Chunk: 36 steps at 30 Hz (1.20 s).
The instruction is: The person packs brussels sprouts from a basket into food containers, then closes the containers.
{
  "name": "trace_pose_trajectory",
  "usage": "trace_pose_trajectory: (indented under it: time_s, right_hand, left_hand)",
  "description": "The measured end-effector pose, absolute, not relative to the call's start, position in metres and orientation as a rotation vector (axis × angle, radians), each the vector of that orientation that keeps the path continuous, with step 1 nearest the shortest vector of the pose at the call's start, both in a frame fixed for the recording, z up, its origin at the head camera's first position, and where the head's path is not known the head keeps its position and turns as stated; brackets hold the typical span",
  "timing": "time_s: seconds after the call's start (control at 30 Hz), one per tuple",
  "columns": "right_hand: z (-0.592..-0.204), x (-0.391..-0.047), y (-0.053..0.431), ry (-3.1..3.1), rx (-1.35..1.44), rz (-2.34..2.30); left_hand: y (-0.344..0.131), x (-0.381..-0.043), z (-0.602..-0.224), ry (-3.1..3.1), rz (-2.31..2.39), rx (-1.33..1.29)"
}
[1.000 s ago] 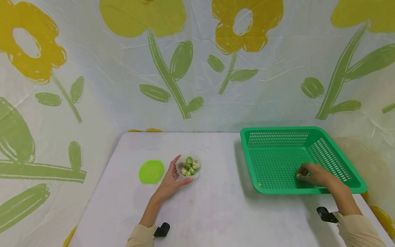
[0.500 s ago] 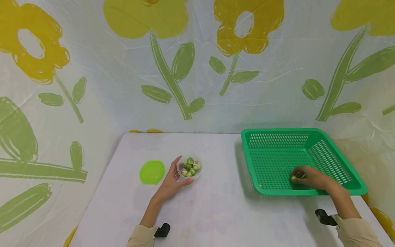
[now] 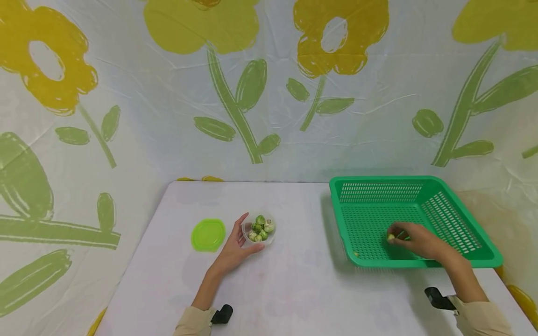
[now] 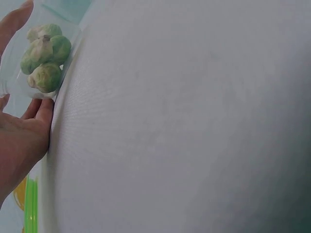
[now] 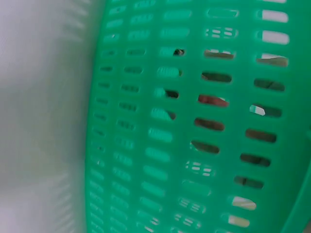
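Observation:
Several Brussels sprouts [image 3: 261, 227] lie in a small clear plastic container [image 3: 272, 236] on the table. My left hand [image 3: 232, 249] holds this container at its side, thumb and fingers spread around it; the left wrist view shows the sprouts [image 4: 46, 58] through the wall. Inside the green plastic basket [image 3: 370, 210], my right hand [image 3: 418, 240] pinches one Brussels sprout [image 3: 391, 236] between thumb and fingers, low over the bottom. The basket's slotted wall [image 5: 184, 131] hides most of that hand in the right wrist view.
A bright green lid [image 3: 208, 234] lies on the white table [image 3: 294, 289], left of the container. One small pale piece [image 3: 356, 255] sits in the basket's near left corner. A flower-printed cloth [image 3: 168, 93] stands behind and beside the table.
My right hand has moved left across the basket with the sprout between its fingers. The left hand stays at the container. The head view has shifted slightly.

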State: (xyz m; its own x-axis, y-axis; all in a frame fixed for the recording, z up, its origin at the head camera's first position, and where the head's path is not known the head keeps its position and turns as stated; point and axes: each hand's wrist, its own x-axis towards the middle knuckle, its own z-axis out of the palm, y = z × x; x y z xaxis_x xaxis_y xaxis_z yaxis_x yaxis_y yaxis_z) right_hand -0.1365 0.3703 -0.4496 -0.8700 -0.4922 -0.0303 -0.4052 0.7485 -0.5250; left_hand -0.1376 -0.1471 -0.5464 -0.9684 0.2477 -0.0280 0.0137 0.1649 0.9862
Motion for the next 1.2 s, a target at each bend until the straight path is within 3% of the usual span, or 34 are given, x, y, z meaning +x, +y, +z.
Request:
trace_pose_trajectory:
  time_s: [0.53, 1.2]
  right_hand:
    - [-0.449, -0.14, 0.354, 2.947, -0.897, -0.905]
    - [-0.443, -0.14, 0.317, 3.153, -0.923, -1.053]
  left_hand:
    - [-0.147, -0.137, -0.546, 2.251, 1.912, 0.252]
    - [-0.147, -0.138, -0.547, 2.251, 1.9, 0.244]
